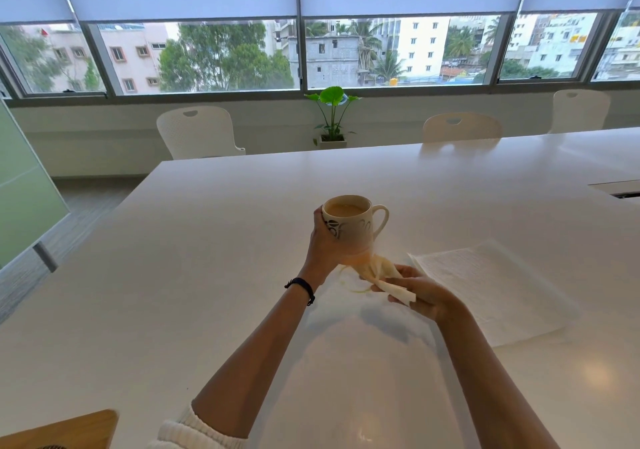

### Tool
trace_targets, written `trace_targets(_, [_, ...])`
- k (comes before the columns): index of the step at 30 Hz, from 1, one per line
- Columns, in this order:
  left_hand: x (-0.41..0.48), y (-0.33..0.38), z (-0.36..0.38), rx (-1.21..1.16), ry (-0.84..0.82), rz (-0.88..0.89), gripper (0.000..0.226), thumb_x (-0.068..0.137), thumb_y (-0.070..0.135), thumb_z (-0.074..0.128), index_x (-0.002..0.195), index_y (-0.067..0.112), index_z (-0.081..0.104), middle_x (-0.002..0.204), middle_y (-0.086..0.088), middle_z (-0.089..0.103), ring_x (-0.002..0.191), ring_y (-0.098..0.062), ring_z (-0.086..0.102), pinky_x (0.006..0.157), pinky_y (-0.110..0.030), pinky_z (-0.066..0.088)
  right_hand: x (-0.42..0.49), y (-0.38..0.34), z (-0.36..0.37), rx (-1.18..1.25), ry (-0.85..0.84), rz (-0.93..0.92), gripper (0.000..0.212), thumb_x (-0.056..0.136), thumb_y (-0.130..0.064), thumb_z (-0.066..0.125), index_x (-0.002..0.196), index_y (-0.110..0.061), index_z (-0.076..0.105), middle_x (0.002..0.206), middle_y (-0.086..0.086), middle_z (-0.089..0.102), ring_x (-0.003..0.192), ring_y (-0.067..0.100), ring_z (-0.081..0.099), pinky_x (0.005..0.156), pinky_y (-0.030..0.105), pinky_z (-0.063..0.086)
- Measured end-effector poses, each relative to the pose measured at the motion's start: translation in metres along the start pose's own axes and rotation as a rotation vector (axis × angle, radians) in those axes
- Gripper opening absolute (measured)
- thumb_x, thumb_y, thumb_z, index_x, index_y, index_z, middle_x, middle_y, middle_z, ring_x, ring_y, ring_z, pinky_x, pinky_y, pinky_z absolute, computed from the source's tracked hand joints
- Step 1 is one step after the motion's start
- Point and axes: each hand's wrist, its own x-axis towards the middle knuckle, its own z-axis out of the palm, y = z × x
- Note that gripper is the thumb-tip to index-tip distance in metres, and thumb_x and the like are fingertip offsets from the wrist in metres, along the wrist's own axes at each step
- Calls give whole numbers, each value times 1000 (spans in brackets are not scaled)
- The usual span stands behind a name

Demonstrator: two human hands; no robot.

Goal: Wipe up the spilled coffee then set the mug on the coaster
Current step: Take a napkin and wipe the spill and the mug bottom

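My left hand (323, 241) grips a white mug (353, 222) with dark lettering, lifted above the white table (207, 275). The mug holds milky coffee and its handle points right. My right hand (420, 294) pinches a crumpled, coffee-stained paper napkin (379, 270) whose upper end touches the mug's underside. Below the mug, a thin brownish ring of spilled coffee (349, 284) marks the tabletop. A wooden piece (65, 429), possibly the coaster, shows at the bottom left corner.
Printed paper sheets (491, 289) lie on the table just right of my hands. White chairs (197, 133) stand along the far side, and a potted plant (332, 116) sits by the windows. A cable hatch (620, 189) sits in the table at the right edge.
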Motion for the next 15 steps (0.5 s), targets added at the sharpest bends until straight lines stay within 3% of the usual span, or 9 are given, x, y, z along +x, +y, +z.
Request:
trace_targets(3, [3, -3, -6, 5, 18, 1, 91, 55, 31, 83, 127, 13, 32, 116, 0, 51, 108, -20, 53, 80, -27, 53, -5, -7, -10, 45, 58, -45, 22, 70, -2, 66, 92, -7, 68, 83, 7, 76, 73, 17, 72, 48, 20, 55])
trace_targets(5, [3, -5, -10, 10, 21, 4, 97, 49, 42, 80, 128, 13, 32, 118, -1, 51, 108, -20, 54, 82, -30, 53, -2, -11, -14, 17, 106, -66, 22, 83, 6, 55, 100, -5, 63, 85, 7, 75, 74, 16, 72, 50, 21, 55])
trace_targets(7, [3, -7, -14, 25, 29, -7, 100, 46, 47, 77, 128, 14, 32, 118, -1, 52, 110, -21, 54, 85, -36, 54, 3, -13, -16, -65, 170, -87, 26, 83, 7, 56, 107, -2, 61, 93, 13, 72, 76, 18, 71, 54, 22, 56])
trace_targets(11, [5, -16, -19, 43, 46, -19, 89, 56, 29, 82, 128, 15, 32, 116, 1, 52, 109, -21, 53, 86, -36, 52, 23, -11, -15, -369, 373, -191, 33, 80, 10, 54, 109, -1, 63, 92, 15, 69, 78, 25, 65, 66, 31, 54])
trace_targets(15, [4, -18, -22, 56, 52, -24, 97, 48, 44, 80, 128, 15, 32, 116, 2, 52, 107, -18, 54, 85, -34, 52, 46, -9, 0, -772, 701, -484, 22, 80, 1, 60, 99, -7, 70, 87, 13, 74, 75, 21, 66, 63, 22, 44])
